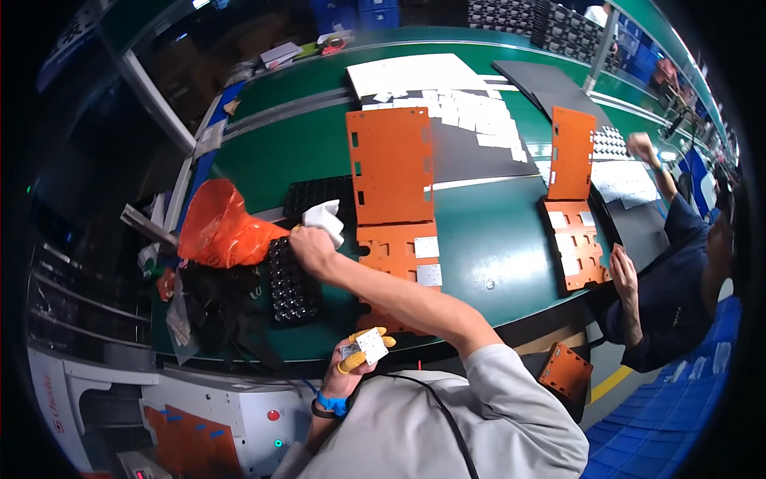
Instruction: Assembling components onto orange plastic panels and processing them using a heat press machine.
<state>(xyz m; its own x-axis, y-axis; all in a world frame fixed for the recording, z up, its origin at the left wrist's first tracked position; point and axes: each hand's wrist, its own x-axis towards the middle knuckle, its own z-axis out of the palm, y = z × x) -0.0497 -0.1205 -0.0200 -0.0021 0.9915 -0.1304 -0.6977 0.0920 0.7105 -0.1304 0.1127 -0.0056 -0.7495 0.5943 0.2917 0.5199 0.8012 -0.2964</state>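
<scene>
My right hand point(313, 249) reaches across to the left and grips a crumpled white cloth point(327, 219) above a black moulded tray point(292, 283) with rows of small dark parts. My left hand point(357, 357), with yellow finger covers and a blue wrist strap, is close to my chest and holds a small square silver plate point(372, 345). Just right of my right hand lies an orange panel point(396, 254) carrying two silver squares. A larger orange panel point(390, 166) lies beyond it on the green table point(487, 239).
An orange plastic bag point(222, 228) and black cables sit at the left. A co-worker's hand point(624, 275) rests by two more orange panels point(576, 239) on the right. White sheets and pads point(447, 96) and black mats lie farther back. Another orange piece point(565, 371) lies below the table edge.
</scene>
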